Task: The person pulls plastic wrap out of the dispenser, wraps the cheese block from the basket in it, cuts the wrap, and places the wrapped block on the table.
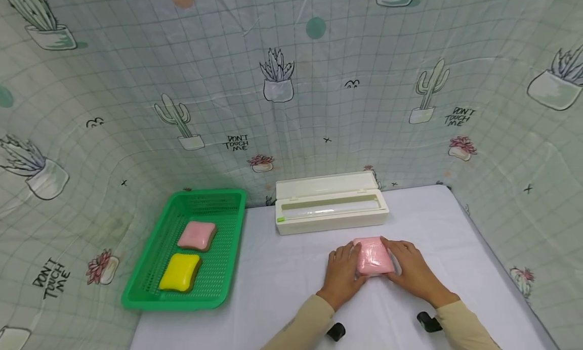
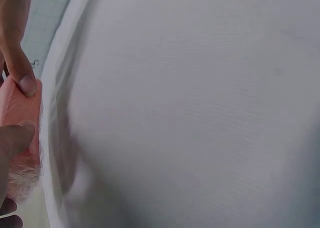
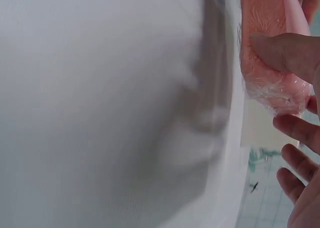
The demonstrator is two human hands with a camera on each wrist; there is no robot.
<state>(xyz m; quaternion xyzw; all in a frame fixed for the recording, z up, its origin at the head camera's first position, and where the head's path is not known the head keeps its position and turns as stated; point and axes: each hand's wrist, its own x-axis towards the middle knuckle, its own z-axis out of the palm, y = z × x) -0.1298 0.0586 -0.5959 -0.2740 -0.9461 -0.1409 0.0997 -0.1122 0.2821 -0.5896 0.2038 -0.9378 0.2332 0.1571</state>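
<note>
A pink, pillow-shaped block (image 1: 374,259), wrapped in shiny clear film, is between both hands at the right of the white-covered table. My left hand (image 1: 340,274) grips its left side, and my right hand (image 1: 412,269) holds the right side. In the left wrist view both thumbs press the near side of the block (image 2: 25,108). Crinkled film gathers at the block's end in the right wrist view, where the right thumb (image 3: 280,51) lies on its side and the other fingers are spread. Whether the block touches the table cannot be told.
Behind the hands stands a cream cling film dispenser (image 1: 334,225), lid up, a roll inside. At the left, a green basket (image 1: 227,284) holds a pink block (image 1: 197,235) and a yellow block (image 1: 179,272), both brown-sided. A patterned cloth (image 1: 319,112) hangs around the table.
</note>
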